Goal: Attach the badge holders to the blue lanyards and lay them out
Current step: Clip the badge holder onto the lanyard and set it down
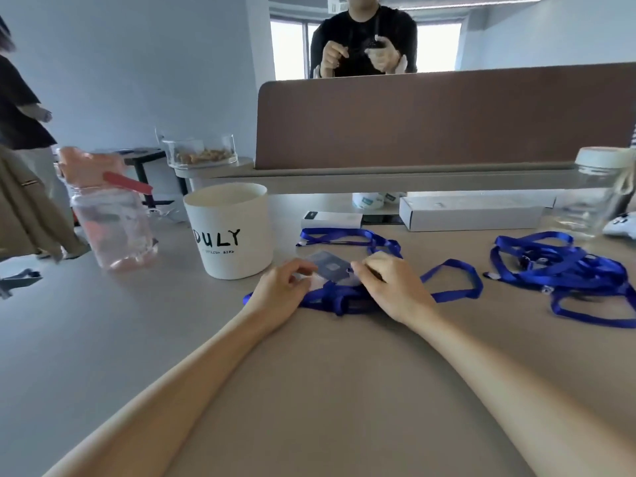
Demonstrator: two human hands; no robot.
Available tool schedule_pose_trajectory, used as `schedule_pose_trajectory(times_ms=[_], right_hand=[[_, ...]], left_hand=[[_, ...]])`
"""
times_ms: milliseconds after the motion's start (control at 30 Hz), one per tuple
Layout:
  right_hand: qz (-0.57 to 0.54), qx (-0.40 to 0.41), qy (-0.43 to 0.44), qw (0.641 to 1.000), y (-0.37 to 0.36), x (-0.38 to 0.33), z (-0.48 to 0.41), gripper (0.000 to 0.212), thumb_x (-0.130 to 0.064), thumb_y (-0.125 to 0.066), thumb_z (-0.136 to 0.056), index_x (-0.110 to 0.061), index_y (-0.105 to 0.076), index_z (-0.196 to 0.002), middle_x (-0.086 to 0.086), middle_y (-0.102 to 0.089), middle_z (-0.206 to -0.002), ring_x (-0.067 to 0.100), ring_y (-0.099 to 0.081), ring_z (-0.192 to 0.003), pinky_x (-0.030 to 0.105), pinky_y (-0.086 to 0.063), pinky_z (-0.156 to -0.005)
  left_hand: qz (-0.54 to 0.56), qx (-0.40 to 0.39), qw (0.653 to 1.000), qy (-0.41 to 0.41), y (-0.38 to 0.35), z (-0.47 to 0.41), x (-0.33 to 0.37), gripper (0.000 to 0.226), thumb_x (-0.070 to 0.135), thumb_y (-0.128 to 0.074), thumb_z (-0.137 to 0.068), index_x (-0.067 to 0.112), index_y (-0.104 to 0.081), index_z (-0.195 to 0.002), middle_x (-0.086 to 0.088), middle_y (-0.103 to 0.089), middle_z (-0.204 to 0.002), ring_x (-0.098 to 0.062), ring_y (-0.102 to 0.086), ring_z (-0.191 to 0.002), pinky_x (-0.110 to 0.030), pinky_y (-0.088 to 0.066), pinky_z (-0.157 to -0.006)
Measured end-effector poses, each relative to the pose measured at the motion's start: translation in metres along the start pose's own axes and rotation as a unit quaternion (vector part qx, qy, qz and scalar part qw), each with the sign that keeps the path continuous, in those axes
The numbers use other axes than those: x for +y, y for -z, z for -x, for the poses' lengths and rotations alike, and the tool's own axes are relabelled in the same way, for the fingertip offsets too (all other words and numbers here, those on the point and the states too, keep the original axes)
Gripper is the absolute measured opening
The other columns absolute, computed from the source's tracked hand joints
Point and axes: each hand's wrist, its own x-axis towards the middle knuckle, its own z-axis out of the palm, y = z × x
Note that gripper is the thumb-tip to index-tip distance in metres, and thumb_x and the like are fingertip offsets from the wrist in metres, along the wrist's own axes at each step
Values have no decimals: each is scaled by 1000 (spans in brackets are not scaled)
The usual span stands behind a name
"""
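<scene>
A clear badge holder [327, 266] lies between my two hands at the middle of the table. My left hand [280, 290] pinches its left edge with curled fingers. My right hand [389, 282] grips at its right edge, where a lanyard clip seems to meet it; the clip itself is hidden by my fingers. A blue lanyard [454, 280] runs under both hands and loops out to the right. Another blue lanyard [347, 235] lies just behind. A tangled heap of several blue lanyards [564, 266] sits at the right.
A white tub marked DULY [230, 232] stands left of my hands, a clear water bottle [110, 222] further left. White boxes [471, 213] and a glass jar [592, 197] line the brown divider [430, 122]. A person stands behind the divider, another at the far left.
</scene>
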Motion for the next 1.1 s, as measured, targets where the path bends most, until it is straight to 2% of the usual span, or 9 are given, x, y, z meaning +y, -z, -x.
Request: schedule_pose_trajectory(times_ms=[100, 200, 367, 500, 633, 767, 833, 967, 1100], right_hand=[[18, 1, -10, 1000, 2, 1, 0, 17, -33, -63, -91, -20, -66, -102, -4, -60, -104, 11, -59, -96, 36, -51, -82], [98, -32, -38, 994, -2, 0, 3, 38, -40, -60, -91, -28, -58, -127, -3, -59, -124, 23, -42, -124, 37, -39, -100], [105, 0, -83, 991, -2, 5, 1, 16, -40, -62, -91, -25, -57, -89, -3, -61, -96, 24, -49, -106, 37, -41, -86], [-36, 40, -39, 998, 7, -6, 7, 7, -26, -57, -96, -20, -58, -93, -5, -68, -89, 14, -62, -90, 31, -50, -73], [-174, 58, -32, 983, 28, -30, 9, 2, -19, -57, -97, -19, -58, -97, -11, -75, -91, -3, -65, -90, 12, -46, -77], [-276, 20, -57, 959, 49, -48, 16, 15, -19, -54, -98, -8, -65, -99, -11, -75, -102, 6, -65, -102, 31, -47, -98], [-309, 11, -58, 949, 57, -53, 25, 20, -19, -53, -94, -7, -64, -81, -6, -76, -102, 13, -64, -108, 37, -43, -102], [-317, -31, -28, 948, 67, -56, 44, 24, -19, -44, -74, -22, -48, -51, 9, -74, -88, 31, -61, -97, 41, -38, -89], [-346, -60, -38, 935, 66, -44, 51, 29, -31, -45, -63, -5, -35, -54, 18, -69, -76, 40, -47, -78, 47, -30, -77]], left_hand=[[-177, -22, 982, -68, -8, -1, -5, 21, 33, -54, -93, 38, -64, -110, 18, -58, -110, -14, -47, -111, -27, -35, -92], [-256, -15, 964, -66, -11, 3, -7, 34, 51, -47, -93, 38, -56, -123, 20, -51, -132, -15, -36, -124, -31, -28, -99], [-302, -19, 953, -26, -11, 3, -10, 49, 56, -36, -95, 34, -43, -137, 12, -38, -147, -20, -28, -135, -35, -23, -107], [-293, -3, 956, -8, -10, 7, -10, 50, 49, -36, -96, 29, -39, -141, 7, -30, -153, -20, -22, -138, -36, -19, -111], [-245, 59, 959, -125, -9, 9, -8, 50, 34, -49, -92, 27, -39, -140, 9, -30, -152, -17, -24, -137, -31, -19, -109], [-135, 57, 965, -216, -6, 17, 4, 55, 30, -46, -84, 33, -44, -139, 16, -43, -143, -9, -33, -130, -25, -24, -104], [-103, 33, 965, -240, -4, 23, 9, 55, 30, -51, -84, 34, -43, -139, 18, -43, -141, -6, -32, -130, -23, -25, -107], [-139, 11, 954, -264, -10, 31, 17, 58, 40, -63, -84, 27, -42, -136, 19, -41, -141, -1, -32, -129, -17, -22, -107], [-137, 52, 953, -265, -10, 32, 19, 33, 31, -68, -82, 23, -53, -110, 13, -57, -116, -7, -48, -109, -18, -27, -95]])
